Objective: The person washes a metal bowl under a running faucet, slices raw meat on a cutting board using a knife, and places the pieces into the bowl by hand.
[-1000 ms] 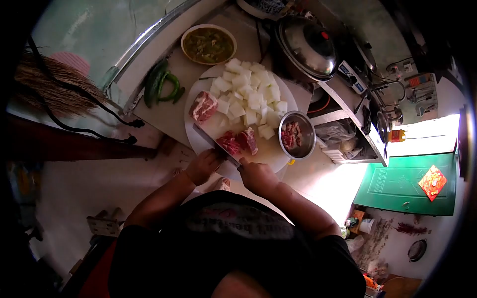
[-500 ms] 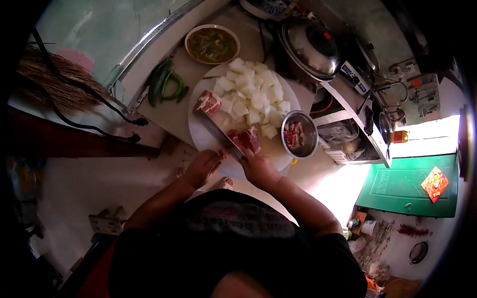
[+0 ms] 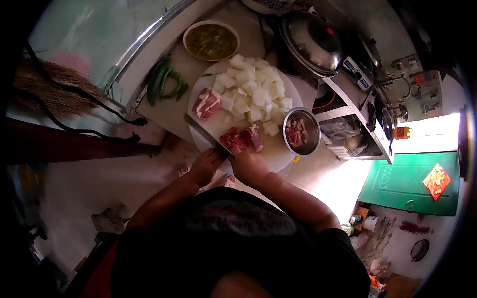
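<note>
My right hand [image 3: 248, 168] is wrapped round the handle of a knife [image 3: 203, 133], whose blade slants up and left over the near left part of a round white cutting board [image 3: 198, 139]. Close beside the handle, my left hand [image 3: 205, 167] has its fingers bent together at the blade; whatever they hold is too small to make out. Cut red meat [image 3: 239, 139] lies just beyond the knife, and a larger meat chunk [image 3: 206, 104] rests at the board's left. White vegetable chunks [image 3: 256, 87] are heaped behind. A metal bowl [image 3: 301, 132] with meat pieces stands at the right edge.
A bowl of soup-like food [image 3: 211, 40] stands behind the board, with green peppers [image 3: 166, 84] to its left. A lidded pan [image 3: 312, 43] is at the back right, above open shelves [image 3: 348, 133]. A broom [image 3: 59, 87] leans at the far left.
The knife and my right hand have moved slightly left and nearer to me. My left hand, lower and a little apart half a second ago, is again close to the knife.
</note>
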Available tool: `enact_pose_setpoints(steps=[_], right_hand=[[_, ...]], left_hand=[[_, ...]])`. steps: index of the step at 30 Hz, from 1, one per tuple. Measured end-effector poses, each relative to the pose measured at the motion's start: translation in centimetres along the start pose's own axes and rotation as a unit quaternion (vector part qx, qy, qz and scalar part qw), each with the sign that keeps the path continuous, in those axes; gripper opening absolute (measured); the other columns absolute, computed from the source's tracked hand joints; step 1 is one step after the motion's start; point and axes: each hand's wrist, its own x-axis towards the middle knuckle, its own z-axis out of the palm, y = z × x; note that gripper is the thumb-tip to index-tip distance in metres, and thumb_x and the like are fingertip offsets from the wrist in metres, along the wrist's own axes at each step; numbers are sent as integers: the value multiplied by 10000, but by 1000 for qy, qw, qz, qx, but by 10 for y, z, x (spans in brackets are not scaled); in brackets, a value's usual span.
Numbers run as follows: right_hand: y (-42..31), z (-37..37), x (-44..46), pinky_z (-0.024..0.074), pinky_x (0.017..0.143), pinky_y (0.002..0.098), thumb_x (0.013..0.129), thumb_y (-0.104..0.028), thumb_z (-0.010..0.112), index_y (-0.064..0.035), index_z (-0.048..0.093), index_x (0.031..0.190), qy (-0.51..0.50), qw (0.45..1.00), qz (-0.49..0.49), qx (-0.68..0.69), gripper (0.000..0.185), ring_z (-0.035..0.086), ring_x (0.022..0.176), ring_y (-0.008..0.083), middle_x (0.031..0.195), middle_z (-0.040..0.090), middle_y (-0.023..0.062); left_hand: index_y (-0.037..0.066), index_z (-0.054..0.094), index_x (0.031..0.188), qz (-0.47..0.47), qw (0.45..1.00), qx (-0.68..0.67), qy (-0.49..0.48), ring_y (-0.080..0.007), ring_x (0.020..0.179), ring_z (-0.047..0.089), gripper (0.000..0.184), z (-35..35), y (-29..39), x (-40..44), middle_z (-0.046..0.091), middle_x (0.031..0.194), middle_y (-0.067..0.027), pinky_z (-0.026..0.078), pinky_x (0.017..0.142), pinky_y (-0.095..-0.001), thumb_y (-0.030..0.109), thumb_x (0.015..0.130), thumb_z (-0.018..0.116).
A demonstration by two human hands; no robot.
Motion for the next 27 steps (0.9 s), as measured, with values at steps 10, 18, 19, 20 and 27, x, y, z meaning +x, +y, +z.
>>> enact_pose_setpoints(steps=[10,18,19,20,27], right_hand=[[29,-24,-32,444,542,393,806,-195,565,-9,523,928,242,950,-43,193,226,573,613,315,678,578,182],[36,-39,-49,403,426,237,814,-124,579,-3,523,912,208,905,64,365,166,503,480,75,602,543,37],[34,-42,-50,404,423,238,813,-112,576,-1,521,918,218,875,76,424,162,500,472,78,618,546,34],[33,-43,-51,405,420,238,811,-99,573,0,520,924,228,842,87,482,160,496,464,81,635,548,32],[51,-37,-54,407,399,233,815,-71,559,-19,530,930,255,792,123,541,129,490,463,80,665,552,22]], left_hand=[[7,537,916,-196,955,-205,89,-302,816,537,254,8,-1,16,531,869,-148,443,755,-369,-31,667,573],[-1,415,1110,-132,987,-73,52,-340,1041,417,617,-1,12,62,447,1118,-175,332,915,-411,180,606,722],[-1,415,1110,-131,987,-74,51,-340,1041,417,617,6,14,65,447,1118,-175,332,915,-411,180,606,722],[3,424,1103,-142,989,-5,45,-344,1046,412,618,16,15,66,451,1112,-171,329,916,-410,199,600,726],[32,513,947,-150,987,53,-27,-313,954,442,366,70,-17,47,486,995,-132,369,846,-401,200,660,666]])
